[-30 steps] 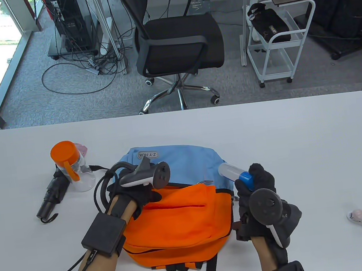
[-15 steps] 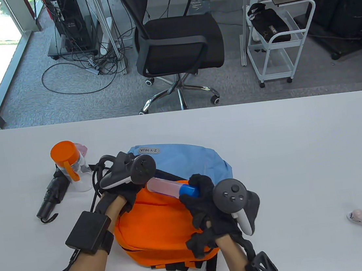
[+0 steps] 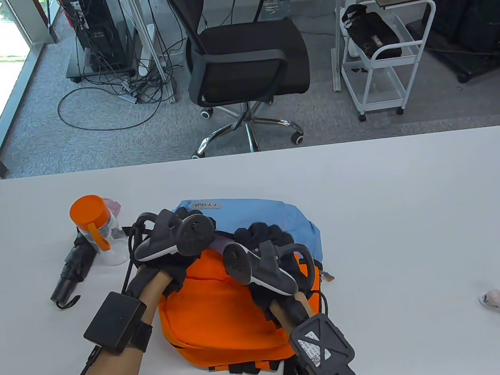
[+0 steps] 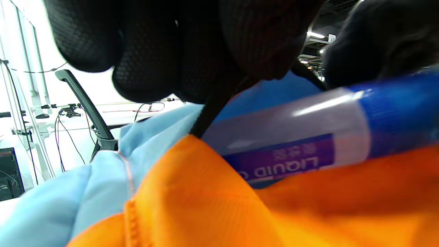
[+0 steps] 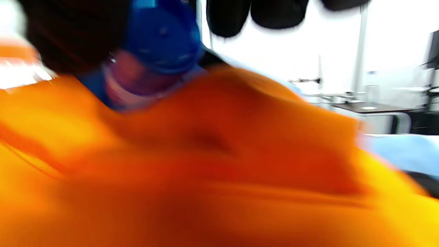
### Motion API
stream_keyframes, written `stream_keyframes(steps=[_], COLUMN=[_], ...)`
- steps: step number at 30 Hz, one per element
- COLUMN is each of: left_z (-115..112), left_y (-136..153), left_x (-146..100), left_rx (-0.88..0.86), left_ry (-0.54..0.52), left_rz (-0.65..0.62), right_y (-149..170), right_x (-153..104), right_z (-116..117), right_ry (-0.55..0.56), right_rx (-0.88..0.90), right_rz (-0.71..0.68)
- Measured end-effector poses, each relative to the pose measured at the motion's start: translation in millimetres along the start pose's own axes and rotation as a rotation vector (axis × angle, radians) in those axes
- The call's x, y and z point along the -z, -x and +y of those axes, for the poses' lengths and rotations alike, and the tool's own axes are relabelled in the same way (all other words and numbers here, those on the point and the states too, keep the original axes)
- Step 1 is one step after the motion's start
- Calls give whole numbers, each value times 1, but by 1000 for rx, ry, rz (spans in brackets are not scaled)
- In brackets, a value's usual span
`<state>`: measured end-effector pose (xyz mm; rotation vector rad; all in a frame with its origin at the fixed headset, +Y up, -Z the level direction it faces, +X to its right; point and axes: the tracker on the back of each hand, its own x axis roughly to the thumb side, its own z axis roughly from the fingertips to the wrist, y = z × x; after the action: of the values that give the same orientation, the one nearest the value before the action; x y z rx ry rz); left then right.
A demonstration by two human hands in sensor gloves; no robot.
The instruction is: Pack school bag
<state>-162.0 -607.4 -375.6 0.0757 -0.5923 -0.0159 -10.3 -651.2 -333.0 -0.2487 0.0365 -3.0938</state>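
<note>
Right, from above the table the school bag (image 3: 228, 308) lies flat near the front edge, orange panel toward the person, pale blue part behind. Both gloved hands meet at the seam between the two colours. The left hand (image 3: 171, 252) has its fingers hooked at the bag's opening, apparently lifting the edge, though the tracker hides the fingers. The right hand (image 3: 265, 240) is curled over the mouth of the bag, and a bit of the glue bottle (image 3: 220, 245) shows pinkish just between the two trackers. Off to the left stand an orange-lidded cup (image 3: 99, 235) and a folded black umbrella (image 3: 71, 273), with a small pink stapler (image 3: 498, 302) well apart on the right.

The left wrist view is closer: that hand's fingers (image 4: 154, 51) pinch a dark edge of the opening, and the bottle (image 4: 308, 137), its label reading "LIQUID", lies tilted with its front end sliding behind the orange fabric.

The right wrist view is badly blurred, but the blue cap (image 5: 161, 37) sits wrapped in the dark glove of the right hand, just above the orange panel.

To do this well, I'd say keep the opening held wide and taut, feed the bottle in lengthwise, and let go only once the cap clears the edge.
</note>
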Motion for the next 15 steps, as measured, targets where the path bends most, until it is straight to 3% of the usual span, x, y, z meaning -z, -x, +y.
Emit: stream_keyframes(steps=[2,3,4,6,8,12,15], left_z=[0,-1,-2,-3,-3,-2,-4], left_y=[2,2,2,1,0,-7,-8], left_x=[-3,-3,-4,-3,-3,-1,0], left_rx=[-40,-31,-14,-1,-18,-8,0], left_ry=[-11,-10,-8,-7,-17,-27,-20], left_rz=[0,-2,-9,-13,-16,-19,-11], right_y=[12,16,18,17,16,12,1], right_x=[18,20,21,21,23,32,35], right_z=[21,25,29,27,25,19,9], right_ry=[-222,-246,-211,-45,-55,49,46], right_rx=[150,222,306,229,132,-11,-109], right_rz=[-16,-3,13,61,106,161,133])
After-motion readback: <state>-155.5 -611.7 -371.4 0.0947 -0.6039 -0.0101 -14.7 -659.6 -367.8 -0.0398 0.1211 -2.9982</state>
